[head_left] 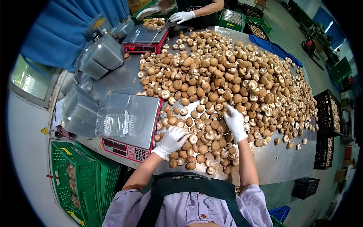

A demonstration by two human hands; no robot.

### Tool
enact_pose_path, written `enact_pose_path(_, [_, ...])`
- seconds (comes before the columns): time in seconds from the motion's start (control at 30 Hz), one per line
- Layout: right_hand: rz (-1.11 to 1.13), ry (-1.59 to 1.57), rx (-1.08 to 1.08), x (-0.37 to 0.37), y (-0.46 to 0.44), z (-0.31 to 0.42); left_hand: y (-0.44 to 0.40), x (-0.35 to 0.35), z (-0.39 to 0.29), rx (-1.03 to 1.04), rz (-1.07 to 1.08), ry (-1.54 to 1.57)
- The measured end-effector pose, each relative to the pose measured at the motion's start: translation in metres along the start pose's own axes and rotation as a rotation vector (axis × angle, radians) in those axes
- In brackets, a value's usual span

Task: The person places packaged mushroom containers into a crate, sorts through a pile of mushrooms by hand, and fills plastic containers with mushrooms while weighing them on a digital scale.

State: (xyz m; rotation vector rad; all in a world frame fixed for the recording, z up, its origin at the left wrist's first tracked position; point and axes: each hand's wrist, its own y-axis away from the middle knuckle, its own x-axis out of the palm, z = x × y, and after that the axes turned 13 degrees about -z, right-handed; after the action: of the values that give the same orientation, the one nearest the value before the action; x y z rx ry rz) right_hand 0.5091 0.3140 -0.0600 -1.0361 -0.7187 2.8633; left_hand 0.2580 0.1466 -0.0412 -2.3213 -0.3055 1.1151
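Brown mushrooms [211, 72] with pale stems lie in a large heap over the metal table, with a smaller cluster between my hands. My left hand [172, 142], in a white glove, rests at the left side of that cluster, fingers curled in; what lies under them is hidden. My right hand [234, 123], also gloved, reaches into the edge of the heap with fingers stretched forward among the mushrooms. Left of my left hand is a red-framed scale [140, 119] bearing a clear plastic tray [112, 123].
Stacked clear trays [79, 109] stand at the left. Opposite, a co-worker's gloved hands [182, 17] are by a second scale [145, 39] with mushrooms on it. Green crates [75, 178] stand low left; black crates [327, 113] line the table's right side.
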Motion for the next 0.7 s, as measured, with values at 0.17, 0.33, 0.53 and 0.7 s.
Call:
enact_pose_path(0.17, [0.16, 0.444, -0.298, 0.044, -0.042, -0.001, -0.016, 0.008, -0.003, -0.085, -0.12, 0.095])
enact_pose_path(0.33, [0.15, 0.505, -0.108, 0.062, -0.045, -0.002, -0.036, 0.023, -0.005, -0.207, -0.115, 0.204])
enact_pose_path(0.53, [0.212, 0.042, 0.255, -0.019, -0.018, 0.018, -0.046, 0.028, -0.023, -0.537, -0.085, 0.406])
enact_pose_path(0.7, [0.409, -0.206, 0.342, -0.06, 0.027, 0.038, -0.027, 0.036, -0.058, -1.208, 0.173, 1.151])
